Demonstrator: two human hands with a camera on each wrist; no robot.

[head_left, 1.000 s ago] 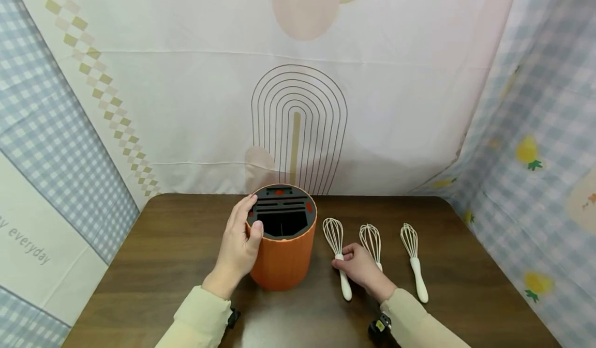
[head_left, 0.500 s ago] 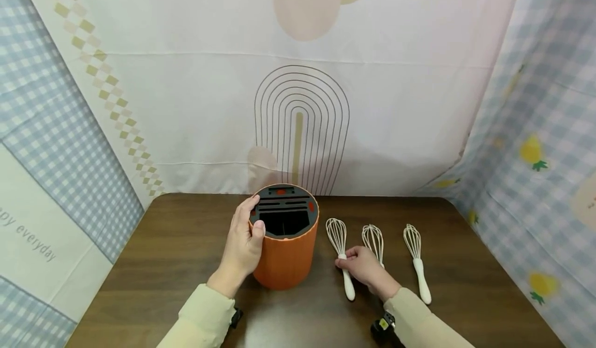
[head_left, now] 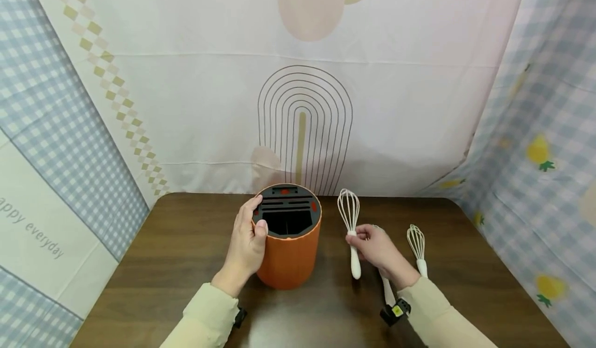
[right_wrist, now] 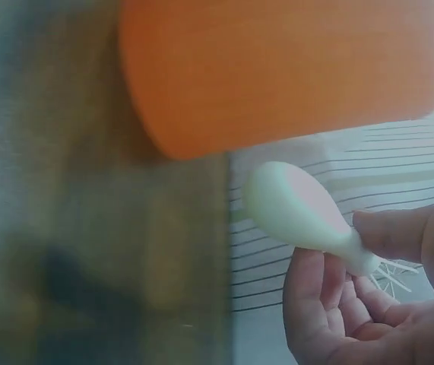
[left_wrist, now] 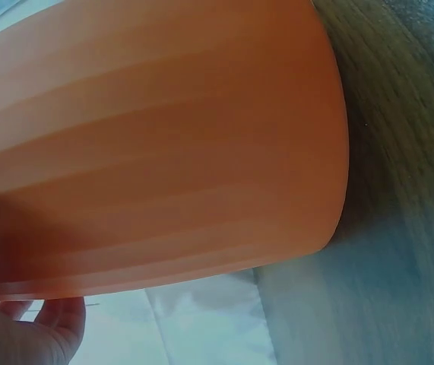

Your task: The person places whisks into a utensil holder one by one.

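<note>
An orange cylindrical utensil holder [head_left: 288,265] with a black slotted insert stands upright on the table. My left hand [head_left: 244,242] grips its left side, fingers and thumb at the rim; in the left wrist view the ribbed orange wall fills most of the picture. Right of the holder, my right hand [head_left: 379,247] pinches a white whisk [head_left: 355,265] at the neck between thumb and fingers. This whisk is raised off the table, wires up and handle down. The right wrist view shows its rounded handle [right_wrist: 293,201] close to the lens.
A second whisk [head_left: 388,290] lies on the dark wooden table [head_left: 186,265], mostly hidden under my right hand and wrist. Farther right lies a third whisk [head_left: 416,244], its handle partly behind my sleeve. A patterned cloth [head_left: 209,105] hangs behind the table.
My right hand has lifted the whisk from the table, moving up and slightly right in the head view. The left hand keeps its grip on the holder.
</note>
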